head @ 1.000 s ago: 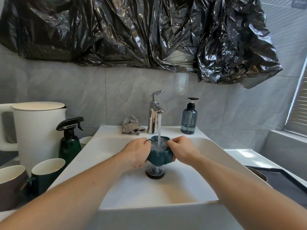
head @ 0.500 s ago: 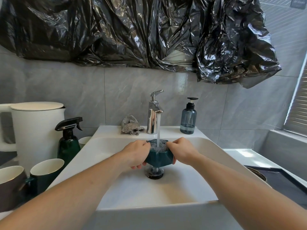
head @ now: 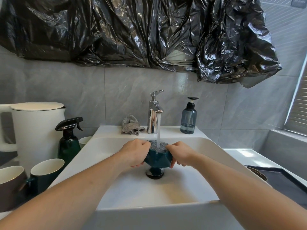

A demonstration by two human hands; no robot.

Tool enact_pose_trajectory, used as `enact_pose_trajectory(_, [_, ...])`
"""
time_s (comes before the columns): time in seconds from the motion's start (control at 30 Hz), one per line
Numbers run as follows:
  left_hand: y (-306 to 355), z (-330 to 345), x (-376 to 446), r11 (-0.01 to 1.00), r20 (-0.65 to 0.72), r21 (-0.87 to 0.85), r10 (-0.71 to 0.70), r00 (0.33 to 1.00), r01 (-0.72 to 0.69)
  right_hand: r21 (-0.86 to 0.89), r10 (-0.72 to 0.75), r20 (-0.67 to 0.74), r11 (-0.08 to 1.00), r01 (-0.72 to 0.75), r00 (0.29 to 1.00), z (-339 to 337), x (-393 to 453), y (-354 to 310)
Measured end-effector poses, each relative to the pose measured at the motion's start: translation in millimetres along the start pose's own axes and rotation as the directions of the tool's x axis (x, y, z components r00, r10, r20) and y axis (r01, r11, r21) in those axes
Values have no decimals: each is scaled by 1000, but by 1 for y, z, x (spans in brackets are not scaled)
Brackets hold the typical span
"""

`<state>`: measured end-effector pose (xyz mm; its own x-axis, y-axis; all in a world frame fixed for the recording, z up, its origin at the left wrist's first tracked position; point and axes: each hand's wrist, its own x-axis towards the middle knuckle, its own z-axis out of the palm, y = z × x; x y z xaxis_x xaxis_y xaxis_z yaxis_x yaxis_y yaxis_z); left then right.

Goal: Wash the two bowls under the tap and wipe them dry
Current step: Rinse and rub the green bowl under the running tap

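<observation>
Now we hold the green bowl (head: 157, 157) between both hands over the drain (head: 154, 173) in the middle of the sink (head: 207, 156): left hand (head: 135, 152) and right hand (head: 178, 153) each curled round one side. Water from the tap (head: 153, 117) falls into it. A cloth (head: 131, 125) lies on the sink's back edge.
</observation>
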<state>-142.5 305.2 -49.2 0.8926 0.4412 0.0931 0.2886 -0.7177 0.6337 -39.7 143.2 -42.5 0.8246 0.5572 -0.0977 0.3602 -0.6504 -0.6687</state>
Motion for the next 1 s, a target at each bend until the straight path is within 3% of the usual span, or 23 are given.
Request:
enact_pose_trajectory(0.43, [2,0,0,999,-113,-1,37,993,-37,50,-103,-68,993,106,992,1,-1,0])
enact_pose_trajectory(0.73, [5,-1,1,998,-88,25,63,994,-61,-39,-164,-247,986,159,955,-1,3,7])
enact_pose_trajectory(1.0, [6,0,0,997,-52,-32,69,996,-71,-58,-179,-307,984,170,935,-3,7,9])
